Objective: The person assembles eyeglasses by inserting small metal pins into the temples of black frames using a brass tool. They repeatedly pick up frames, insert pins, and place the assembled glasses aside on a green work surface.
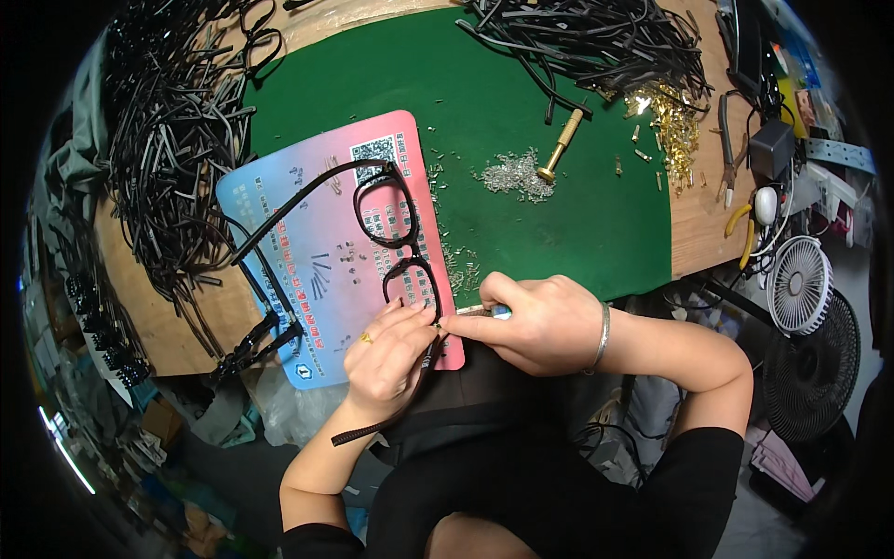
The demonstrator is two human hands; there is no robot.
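A black eyeglass frame (411, 250) lies across a pink and blue printed mat (321, 154) at the table's front edge. One temple stretches out to the far left; a loose-hanging temple (368, 431) passes under my left hand (391, 359). That hand is closed, pinching the frame near its lower corner hinge. My right hand (540, 326) meets it there, its index finger reaching to the hinge. In its curled fingers is a slim tool with a blue end (501, 311), mostly hidden by the hand. Tiny metal parts (349, 252) are scattered over the mat.
Heaps of black temples (172, 168) cover the table's left and far right. On the green cloth (372, 88) stand a silver screw pile (512, 177), a brass tool (563, 144) and gold pieces (678, 140). Pliers (726, 149) and a white fan (799, 284) are at right; more frames (265, 340) at left.
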